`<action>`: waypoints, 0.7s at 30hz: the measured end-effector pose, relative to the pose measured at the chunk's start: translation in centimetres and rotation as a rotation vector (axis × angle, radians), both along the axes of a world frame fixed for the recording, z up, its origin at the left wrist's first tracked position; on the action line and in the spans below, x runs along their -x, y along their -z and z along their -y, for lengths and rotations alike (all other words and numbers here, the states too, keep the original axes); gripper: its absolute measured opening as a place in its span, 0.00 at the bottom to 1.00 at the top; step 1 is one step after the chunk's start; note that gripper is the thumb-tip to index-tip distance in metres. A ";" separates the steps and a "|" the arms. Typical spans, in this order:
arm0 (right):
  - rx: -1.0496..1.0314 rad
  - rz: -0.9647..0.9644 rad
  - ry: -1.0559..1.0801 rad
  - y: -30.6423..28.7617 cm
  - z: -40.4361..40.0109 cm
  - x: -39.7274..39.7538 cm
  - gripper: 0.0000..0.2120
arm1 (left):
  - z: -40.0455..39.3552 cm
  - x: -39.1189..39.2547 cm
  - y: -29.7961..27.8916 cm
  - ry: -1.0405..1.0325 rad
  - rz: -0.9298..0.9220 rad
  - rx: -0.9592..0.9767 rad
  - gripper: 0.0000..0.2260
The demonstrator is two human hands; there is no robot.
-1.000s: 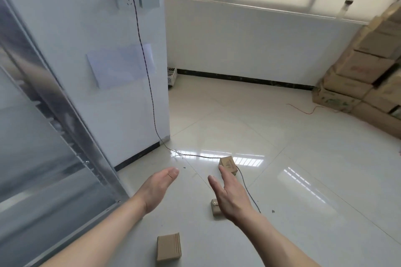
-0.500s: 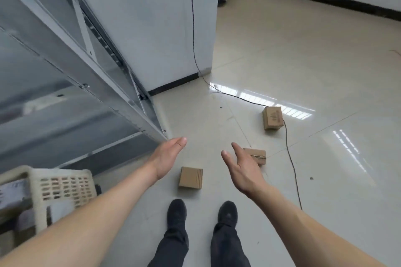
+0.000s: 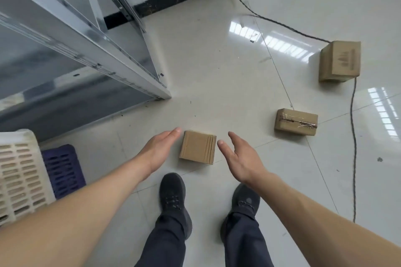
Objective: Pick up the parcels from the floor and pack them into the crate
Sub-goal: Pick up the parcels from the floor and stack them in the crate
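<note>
Head view shows three parcels on the floor, the nearest parcel [image 3: 198,146] between the left hand [image 3: 159,151] and right hand [image 3: 240,157], both flat-fingered, two crates [image 3: 20,169] left.

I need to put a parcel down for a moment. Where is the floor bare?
Bare tile lies between the metal rack and the taped parcel, and right of the cable. It is crowded around the nearest parcel, flanked by the left hand, right hand and shoes.

Three parcels [image 3: 198,147] [image 3: 296,122] [image 3: 340,61], two crates [image 3: 19,171] [image 3: 63,169], two hands [image 3: 157,151] [image 3: 243,158], two shoes [image 3: 173,197] [image 3: 244,204], one cable [image 3: 353,136].
</note>
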State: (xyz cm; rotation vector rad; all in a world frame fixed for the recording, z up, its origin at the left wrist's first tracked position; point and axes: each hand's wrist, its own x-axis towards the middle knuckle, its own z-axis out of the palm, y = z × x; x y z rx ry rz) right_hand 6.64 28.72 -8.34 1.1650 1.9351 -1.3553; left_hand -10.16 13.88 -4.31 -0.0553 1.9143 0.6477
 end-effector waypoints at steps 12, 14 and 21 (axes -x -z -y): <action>0.050 0.068 0.012 19.9 2.1 1.4 0.34 | -0.4 1.2 21.8 0.004 0.084 0.071 0.29; 0.096 0.076 0.087 21.6 2.7 1.8 0.34 | -0.6 0.9 23.5 -0.046 0.149 0.080 0.31; -0.010 -0.056 0.696 21.6 3.3 1.8 0.13 | -0.2 0.6 24.3 -0.297 0.074 -0.006 0.19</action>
